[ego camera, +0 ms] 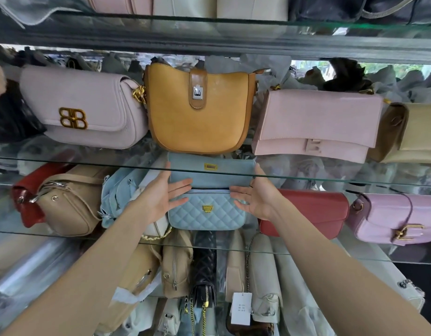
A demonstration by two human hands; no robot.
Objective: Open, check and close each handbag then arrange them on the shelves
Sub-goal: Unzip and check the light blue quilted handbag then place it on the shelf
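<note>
Head view. Both arms reach forward to the middle glass shelf [64, 232]. The left hand [161, 197] and the right hand [257, 196] are placed at the two ends of a light blue quilted handbag [207, 214] that sits on this shelf. Fingers of both hands are straight and slightly spread, palms turned inward toward each other. The left fingertips [183, 184] lie against the upper left part of the bag; the right fingertips [236, 190] lie against its upper right part. Neither hand curls round the bag. The bag's flap is raised, showing a smooth blue inner face with a gold plate [210, 166]; a gold clasp [207, 209] sits on the quilted front.

To the left of the blue bag: a pale blue denim bag [115, 195], a beige bag [69, 204] and a red bag [25, 202]. To the right: a second red bag [313, 214], touching or just beside the blue one, and a lilac bag with a gold buckle [389, 219].

On the shelf above: a pale pink bag with a gold emblem [88, 110], a mustard bag with a silver turn lock [200, 110], a pink flap bag [316, 122] and a cream bag [413, 134].

Below the middle shelf, further bags stand packed together, among them a black quilted bag [204, 270] and a white price tag [241, 308].
</note>
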